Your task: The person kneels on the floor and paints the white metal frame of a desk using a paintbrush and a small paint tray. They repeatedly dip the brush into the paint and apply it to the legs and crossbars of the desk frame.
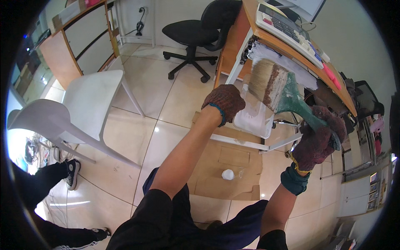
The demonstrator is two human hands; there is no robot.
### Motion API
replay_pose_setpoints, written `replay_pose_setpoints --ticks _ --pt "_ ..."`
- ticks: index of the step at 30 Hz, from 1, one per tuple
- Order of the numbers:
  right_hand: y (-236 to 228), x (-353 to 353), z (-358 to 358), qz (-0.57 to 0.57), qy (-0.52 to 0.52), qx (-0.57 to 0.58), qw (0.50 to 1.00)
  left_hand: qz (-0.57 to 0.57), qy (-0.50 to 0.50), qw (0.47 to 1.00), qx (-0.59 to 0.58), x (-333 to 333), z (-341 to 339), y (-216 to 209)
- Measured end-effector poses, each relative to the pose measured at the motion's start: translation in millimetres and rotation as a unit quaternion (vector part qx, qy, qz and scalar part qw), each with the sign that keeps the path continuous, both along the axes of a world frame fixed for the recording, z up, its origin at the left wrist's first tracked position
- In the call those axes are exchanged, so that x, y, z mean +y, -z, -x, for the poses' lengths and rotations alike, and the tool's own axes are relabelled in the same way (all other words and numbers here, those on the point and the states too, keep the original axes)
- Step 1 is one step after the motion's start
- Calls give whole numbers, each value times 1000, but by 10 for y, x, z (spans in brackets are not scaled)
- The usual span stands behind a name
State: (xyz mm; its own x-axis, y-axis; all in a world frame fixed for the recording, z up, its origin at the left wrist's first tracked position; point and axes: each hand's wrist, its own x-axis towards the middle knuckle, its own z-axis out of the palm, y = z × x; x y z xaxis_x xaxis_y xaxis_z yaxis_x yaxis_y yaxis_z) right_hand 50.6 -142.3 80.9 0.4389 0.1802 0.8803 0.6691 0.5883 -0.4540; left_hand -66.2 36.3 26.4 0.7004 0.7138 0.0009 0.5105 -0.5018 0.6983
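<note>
My right hand (318, 135), in a dark maroon knit glove, is closed around the green handle of a wide paintbrush (293, 98). Its pale bristles point up and left, and white smears mark the green and the ferrule. A white plastic tray (262, 123) with whitish paint in it sits below the brush. At the tray's left edge, my left hand (223, 104), gloved the same way, is curled closed and appears to grip the rim; its fingertips are hidden. The brush head overlaps the tray's upper part in view.
An orange-topped desk (246, 12) with a white keyboard-like device (287, 33) stands ahead right. Flattened cardboard (221, 166) bearing a small white round item (228, 174) lies below. A white chair (93, 89) is left, a black office chair (189, 33) ahead. Another person's shoe (73, 174) shows left.
</note>
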Motion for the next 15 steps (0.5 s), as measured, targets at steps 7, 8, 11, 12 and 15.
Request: replay_pose_setpoints --ticks 7,8,11,12,15 --pt "14 198 1 -20 12 -14 1000 -84 55 994 38 71 -58 101" --pt "-1 146 23 -12 35 -5 999 -114 72 990 36 114 -53 189" --pt "-39 35 36 0 22 11 1000 -126 71 989 -12 161 -78 286" --pt "-32 70 83 -18 6 18 1000 -123 69 990 -16 168 -95 297" --pt "-11 62 1 39 -8 -40 998 -128 75 989 13 178 -80 252"
